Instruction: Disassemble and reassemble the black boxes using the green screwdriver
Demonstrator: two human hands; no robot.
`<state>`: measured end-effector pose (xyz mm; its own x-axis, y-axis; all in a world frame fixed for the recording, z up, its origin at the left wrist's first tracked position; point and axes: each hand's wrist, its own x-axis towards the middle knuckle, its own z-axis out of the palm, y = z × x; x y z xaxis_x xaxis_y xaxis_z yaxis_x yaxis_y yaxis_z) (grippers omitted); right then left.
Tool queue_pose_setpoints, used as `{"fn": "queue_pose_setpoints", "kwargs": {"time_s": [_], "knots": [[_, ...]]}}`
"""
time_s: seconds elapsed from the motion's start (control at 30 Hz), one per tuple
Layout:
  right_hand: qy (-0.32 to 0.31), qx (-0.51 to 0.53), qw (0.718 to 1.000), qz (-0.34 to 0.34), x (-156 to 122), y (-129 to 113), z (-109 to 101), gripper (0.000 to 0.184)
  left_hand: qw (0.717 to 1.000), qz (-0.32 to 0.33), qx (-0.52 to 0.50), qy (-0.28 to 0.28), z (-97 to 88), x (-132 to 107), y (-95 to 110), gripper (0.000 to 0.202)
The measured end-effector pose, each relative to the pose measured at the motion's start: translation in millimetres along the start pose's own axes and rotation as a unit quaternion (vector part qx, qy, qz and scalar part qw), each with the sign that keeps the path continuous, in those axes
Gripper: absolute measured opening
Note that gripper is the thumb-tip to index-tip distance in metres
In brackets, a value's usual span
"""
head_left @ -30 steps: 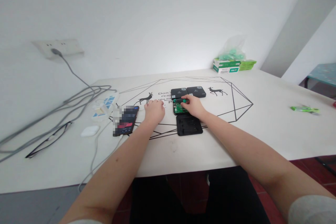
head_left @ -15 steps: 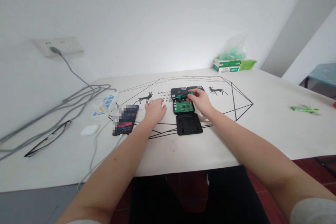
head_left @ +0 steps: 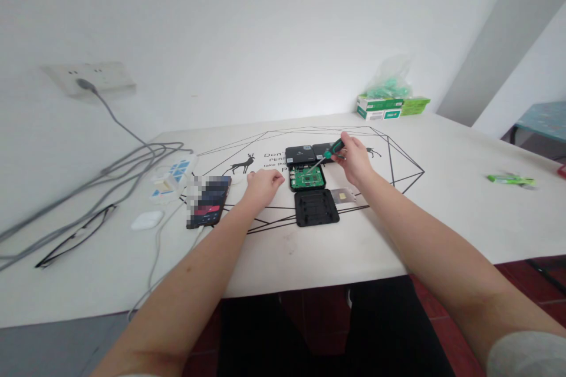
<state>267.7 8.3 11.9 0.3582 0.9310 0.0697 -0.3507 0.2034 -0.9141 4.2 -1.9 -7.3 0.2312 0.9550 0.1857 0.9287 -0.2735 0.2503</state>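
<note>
Here on the desk (head_left: 455, 194), the right hand (head_left: 357, 160) grips firmly at two o'clock; the left hand (head_left: 264, 186) curls loosely at nine, any pinch there I can't tell; at the clock's centre, the green circuit board (head_left: 313, 181); the gripped screwdriver (head_left: 329, 154) slants down towards it.

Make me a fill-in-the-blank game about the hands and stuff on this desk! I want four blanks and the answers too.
1. The right hand holds the slim green-and-black ____.
2. The rectangular circuit board is coloured ____.
3. Just beyond the circuit board lie ____ flat black boxes.
4. The dark rectangular phone with a lit screen lies to the ____ of the left hand.

Missing words: screwdriver; green; two; left.
</note>
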Motion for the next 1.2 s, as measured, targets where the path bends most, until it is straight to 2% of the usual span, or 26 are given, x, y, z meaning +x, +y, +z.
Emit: {"fn": "queue_pose_setpoints", "kwargs": {"time_s": [0.07,0.13,0.17,0.2,0.23,0.33,0.37,0.4,0.43,0.53,0.63,0.7,0.77,0.8,0.9,1.07,1.2], "knots": [[0.009,-0.026,1.0,-0.012,8.9,-10.4,-10.6,0.048,1.0,0.006,0.001,-0.004,0.4,-0.5,0.8,0.022],[-0.006,-0.146,0.989,-0.022,15.7,-20.4,-23.2,0.043,1.0,0.01,0.011,-0.011,0.5,-1.1,1.5,0.022],[-0.028,-0.24,0.97,-0.035,18.0,-24.5,-29.4,0.04,1.0,0.012,0.018,-0.015,0.4,-1.3,1.7,0.023],[-0.058,-0.348,0.934,-0.051,19.6,-27.6,-34.9,0.038,0.999,0.013,0.025,-0.02,0.3,-1.6,1.7,0.023],[-0.101,-0.457,0.882,-0.053,20.5,-29.5,-39.5,0.035,0.999,0.015,0.03,-0.025,0.3,-1.8,1.6,0.023],[-0.172,-0.702,0.691,-0.023,21.1,-28.4,-46.2,0.033,0.998,0.025,0.038,-0.034,0.7,-2.0,0.5,0.022],[-0.178,-0.743,0.645,-0.014,21.0,-26.3,-46.4,0.036,0.998,0.029,0.041,-0.036,1.2,-1.9,-0.1,0.023],[-0.18,-0.768,0.615,-0.01,20.9,-24.0,-46.2,0.039,0.998,0.032,0.044,-0.037,1.8,-1.6,-0.8,0.023],[-0.184,-0.78,0.598,-0.006,20.8,-21.9,-45.7,0.042,0.998,0.034,0.046,-0.039,2.5,-1.3,-1.5,0.023],[-0.199,-0.787,0.584,0.0,19.2,-20.8,-44.4,0.046,0.997,0.036,0.05,-0.043,4.6,-0.1,-3.3,0.023],[-0.236,-0.777,0.583,-0.022,13.7,-29.8,-43.8,0.04,0.997,0.035,0.051,-0.045,5.1,0.2,-4.4,0.022],[-0.308,-0.744,0.592,-0.038,6.9,-37.8,-43.2,0.035,0.997,0.034,0.052,-0.046,4.1,-0.4,-4.6,0.022],[-0.413,-0.695,0.588,-0.019,-1.8,-43.4,-41.8,0.048,0.997,0.032,0.053,-0.046,2.6,-1.5,-4.6,0.023],[-0.436,-0.691,0.576,0.002,-6.4,-44.9,-40.8,0.056,0.997,0.03,0.053,-0.046,1.8,-2.0,-4.4,0.023],[-0.437,-0.717,0.542,0.041,-17.7,-46.1,-36.4,0.061,0.997,0.024,0.057,-0.044,0.6,-3.3,-4.1,0.024],[-0.435,-0.735,0.517,0.054,-23.5,-47.0,-30.0,0.05,0.997,0.022,0.067,-0.039,1.9,-3.5,-3.8,0.028],[-0.447,-0.742,0.495,0.063,-26.8,-47.8,-26.1,0.035,0.997,0.016,0.068,-0.036,0.3,-4.0,-4.4,0.029]]}}
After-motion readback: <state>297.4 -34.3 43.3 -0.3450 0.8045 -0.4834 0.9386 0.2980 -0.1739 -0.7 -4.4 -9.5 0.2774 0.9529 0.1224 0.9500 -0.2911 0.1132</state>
